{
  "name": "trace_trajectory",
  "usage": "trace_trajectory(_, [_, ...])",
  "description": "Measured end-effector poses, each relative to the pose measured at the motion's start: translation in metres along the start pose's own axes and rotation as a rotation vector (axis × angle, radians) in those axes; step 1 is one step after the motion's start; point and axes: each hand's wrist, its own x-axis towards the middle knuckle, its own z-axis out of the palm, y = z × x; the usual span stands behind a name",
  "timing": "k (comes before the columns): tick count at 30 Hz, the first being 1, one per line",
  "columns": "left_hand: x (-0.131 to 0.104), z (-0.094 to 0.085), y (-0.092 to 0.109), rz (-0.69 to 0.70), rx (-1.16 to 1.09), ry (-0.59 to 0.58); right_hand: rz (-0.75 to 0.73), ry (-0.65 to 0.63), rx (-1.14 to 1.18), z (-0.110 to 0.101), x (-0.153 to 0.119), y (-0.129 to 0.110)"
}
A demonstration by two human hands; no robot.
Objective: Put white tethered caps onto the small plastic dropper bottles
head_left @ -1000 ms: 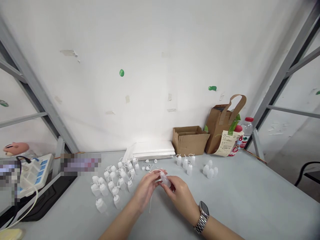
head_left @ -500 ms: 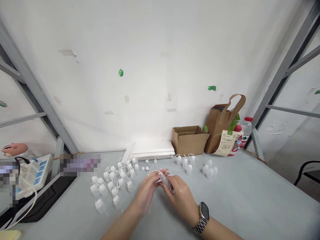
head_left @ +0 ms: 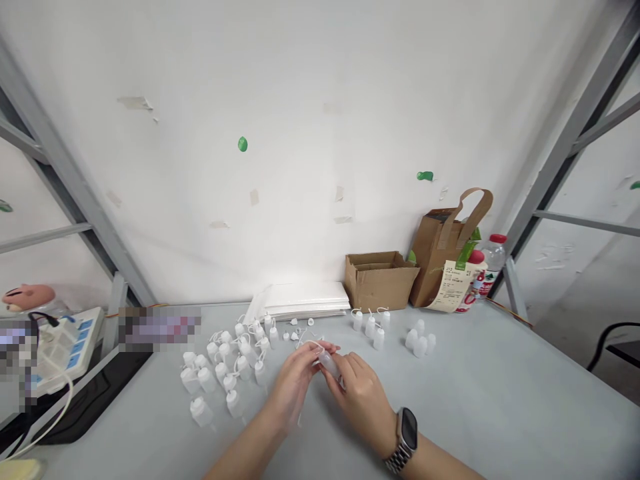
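Standing on the desk (head_left: 475, 400) at the left is a cluster of small white bottles (head_left: 225, 363), upright, tethered caps dangling; I cannot see their contents. Right of them sits a stack of white bags (head_left: 300, 301), then an open cardboard box (head_left: 379, 280), its inside hidden, and a brown paper bag (head_left: 443, 250) with green showing at its mouth. Low at centre, the left hand (head_left: 293, 383) and right hand (head_left: 363, 393) meet, fingers clamped on one small bottle (head_left: 327, 362) held just above the desk.
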Motion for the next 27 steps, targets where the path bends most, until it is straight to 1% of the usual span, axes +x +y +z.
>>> trace_trajectory(3, [0.000, 0.000, -0.002, 0.001, -0.029, 0.008, -0.036, 0.032, -0.077, 0.001, -0.001, 0.000])
trace_trajectory(7, [-0.001, -0.001, -0.006, -0.017, -0.109, 0.016, -0.063, 0.041, -0.129, 0.003, -0.001, -0.001])
trace_trajectory(10, [-0.001, -0.002, -0.008, -0.048, -0.166, 0.014, -0.053, 0.040, -0.116, 0.004, -0.001, -0.002])
trace_trajectory(13, [-0.001, -0.001, -0.008, -0.080, -0.192, 0.022, 0.004, 0.018, -0.037, 0.003, -0.002, -0.004])
trace_trajectory(16, [0.000, 0.000, -0.008, -0.106, -0.207, 0.032, 0.164, -0.045, 0.184, 0.002, -0.002, -0.006])
trace_trajectory(20, [0.002, -0.001, -0.008, -0.144, -0.268, 0.039, 0.509, -0.199, 0.598, -0.002, 0.004, -0.008])
trace_trajectory(22, [0.002, -0.002, -0.008, -0.160, -0.290, 0.039, 0.655, -0.241, 0.797, -0.003, 0.009, -0.008])
trace_trajectory(24, [0.003, -0.003, -0.009, -0.178, -0.313, 0.034, 0.747, -0.256, 0.963, -0.003, 0.013, -0.008])
trace_trajectory(27, [0.005, -0.005, -0.010, -0.217, -0.356, 0.005, 0.813, -0.280, 1.131, -0.003, 0.017, -0.007])
